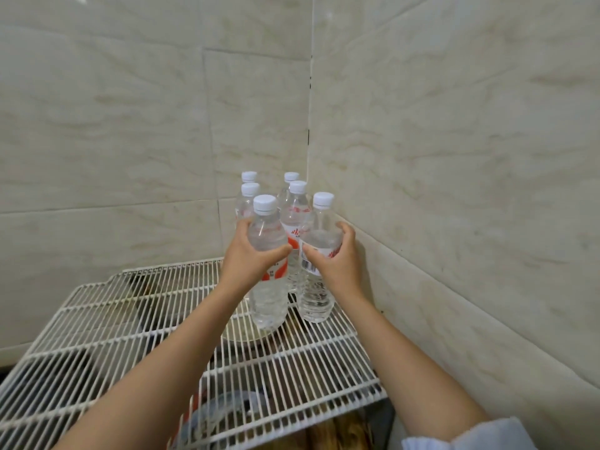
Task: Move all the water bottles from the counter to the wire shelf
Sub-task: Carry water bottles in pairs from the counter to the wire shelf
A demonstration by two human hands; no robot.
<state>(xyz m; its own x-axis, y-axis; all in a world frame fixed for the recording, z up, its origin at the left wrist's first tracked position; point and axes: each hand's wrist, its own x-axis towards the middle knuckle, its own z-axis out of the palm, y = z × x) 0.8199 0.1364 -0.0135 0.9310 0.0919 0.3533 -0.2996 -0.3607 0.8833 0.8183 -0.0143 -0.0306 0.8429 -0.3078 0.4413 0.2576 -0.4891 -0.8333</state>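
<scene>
Clear glossy plastic bottles with smooth white caps, a white-coated wire shelf, and glazed marbled wall tiles.

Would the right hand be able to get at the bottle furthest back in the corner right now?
Probably not directly: the right hand grips a front bottle, and another bottle stands before the back corner bottle. Only its top looks free from above.

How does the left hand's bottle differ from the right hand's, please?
The left bottle, gripped by the left hand, shows its label's red part; the right bottle, gripped by the right hand, shows a barcode. The left bottle is nearer the camera, the right bottle beside the wall. Both are clear, upright, white-capped.
</scene>
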